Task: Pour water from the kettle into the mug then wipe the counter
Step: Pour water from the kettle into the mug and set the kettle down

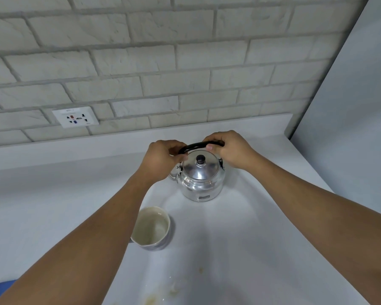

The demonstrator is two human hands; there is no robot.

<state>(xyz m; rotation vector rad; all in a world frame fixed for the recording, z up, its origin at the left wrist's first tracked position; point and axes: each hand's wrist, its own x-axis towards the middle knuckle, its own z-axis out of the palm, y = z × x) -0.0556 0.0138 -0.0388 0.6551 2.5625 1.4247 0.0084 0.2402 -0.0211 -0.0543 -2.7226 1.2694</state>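
At the far left bottom corner a blue object (0, 288) pokes into view, mostly cut off by the frame edge and the left forearm, so what it is cannot be told. Above it, on the white brick wall (141, 51), sits a white socket plate (75, 117) with small dark, red and blue marks too small to read.

The left hand (161, 159) reaches across the pale counter (262, 227) and curls its fingers around the left end of the black handle (195, 146) of the kettle (200, 179); the fingertips wrap out of sight behind the bar. The left forearm hides the near-left side of the mug (152, 228), which stands upright on the counter in front and to the left of the kettle, well apart from it, its pale inside showing.

The shiny metal kettle stands on the counter near the back wall, lid on, with a dark knob (200, 159) at the top. Its spout (173, 175) points left and is partly hidden behind the left wrist.

The right hand (228, 149) closes over the right end of the handle, thumb showing in front, the other fingers folded over the bar.

Near the bottom edge, faint yellowish stains (174, 291) mark the counter, blurred. At the right a plain grey panel (350, 128) rises.
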